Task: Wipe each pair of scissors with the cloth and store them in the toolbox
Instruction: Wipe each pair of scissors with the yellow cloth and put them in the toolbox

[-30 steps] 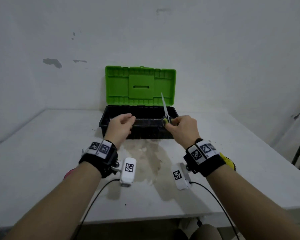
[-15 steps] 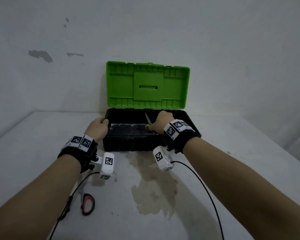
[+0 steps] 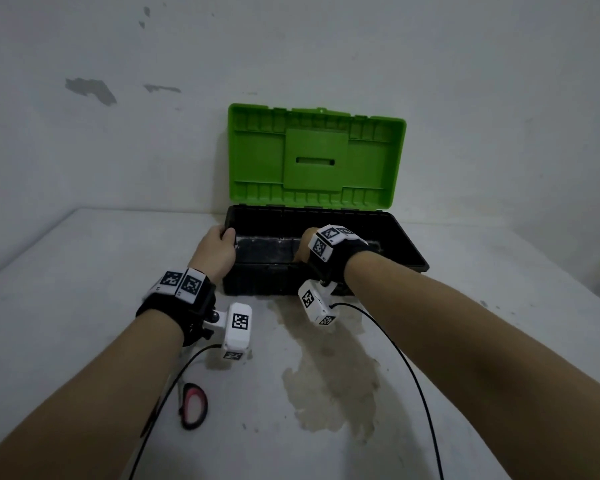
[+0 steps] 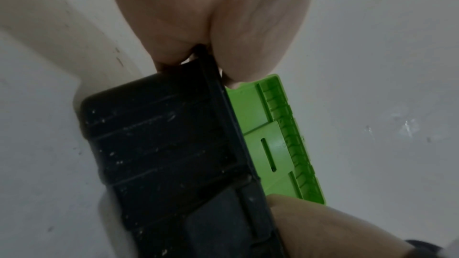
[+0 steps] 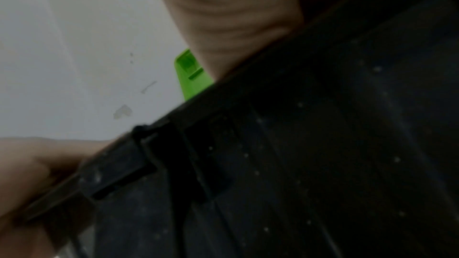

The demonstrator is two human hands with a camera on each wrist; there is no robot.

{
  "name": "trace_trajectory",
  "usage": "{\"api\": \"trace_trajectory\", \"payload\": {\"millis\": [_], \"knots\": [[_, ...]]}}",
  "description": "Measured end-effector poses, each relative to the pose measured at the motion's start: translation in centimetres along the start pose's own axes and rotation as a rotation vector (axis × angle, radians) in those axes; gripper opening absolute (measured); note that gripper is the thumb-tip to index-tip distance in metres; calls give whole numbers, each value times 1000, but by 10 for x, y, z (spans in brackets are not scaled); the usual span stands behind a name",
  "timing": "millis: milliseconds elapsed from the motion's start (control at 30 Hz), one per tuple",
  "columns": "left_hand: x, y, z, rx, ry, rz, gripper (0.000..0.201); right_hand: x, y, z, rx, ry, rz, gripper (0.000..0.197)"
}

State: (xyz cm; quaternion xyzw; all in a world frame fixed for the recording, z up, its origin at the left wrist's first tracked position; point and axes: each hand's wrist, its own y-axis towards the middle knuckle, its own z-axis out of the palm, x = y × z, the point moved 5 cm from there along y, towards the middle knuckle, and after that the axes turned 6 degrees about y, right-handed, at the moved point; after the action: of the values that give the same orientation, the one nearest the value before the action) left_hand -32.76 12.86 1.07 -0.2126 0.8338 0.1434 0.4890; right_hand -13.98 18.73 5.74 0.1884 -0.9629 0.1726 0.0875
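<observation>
Left hand [image 3: 215, 252] grip on toolbox [image 3: 407, 251] rim, right hand [image 3: 307, 242] inside.

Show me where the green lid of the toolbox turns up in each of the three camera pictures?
Head: the lid stands upright at top centre, behind the black toolbox.
Left wrist: the lid runs down the middle right, beside the box's black wall, below the left hand.
Right wrist: only a green corner shows at centre left.
Shared landmark: the box's black rim.

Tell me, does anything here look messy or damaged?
Yes. A brownish blotchy stain spreads over the white table in front of the toolbox, like a dried spill. The wall behind has patches of chipped paint at upper left.
</observation>
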Motion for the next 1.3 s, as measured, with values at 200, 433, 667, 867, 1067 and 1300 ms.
{"api": "trace_trajectory", "payload": {"millis": [200,433,667,867,1067,1300], "knots": [[-6,-23,-7,29,16,-26,42,-7,-15,-6,-151,80,-7,37],[2,-95,-35,22,198,-23,56,-51,-126,-2,-564,159,-69,48],[34,-175,-53,-16,569,-29,42,-148,-219,20,-544,239,105,45],[57,-202,-61,56,997,-146,35,-228,-248,37,-482,114,413,61],[58,-201,-55,105,1099,-178,24,-267,-250,50,-333,241,527,84],[32,-202,-51,77,882,-53,25,-283,-233,60,-239,147,494,110]]}}
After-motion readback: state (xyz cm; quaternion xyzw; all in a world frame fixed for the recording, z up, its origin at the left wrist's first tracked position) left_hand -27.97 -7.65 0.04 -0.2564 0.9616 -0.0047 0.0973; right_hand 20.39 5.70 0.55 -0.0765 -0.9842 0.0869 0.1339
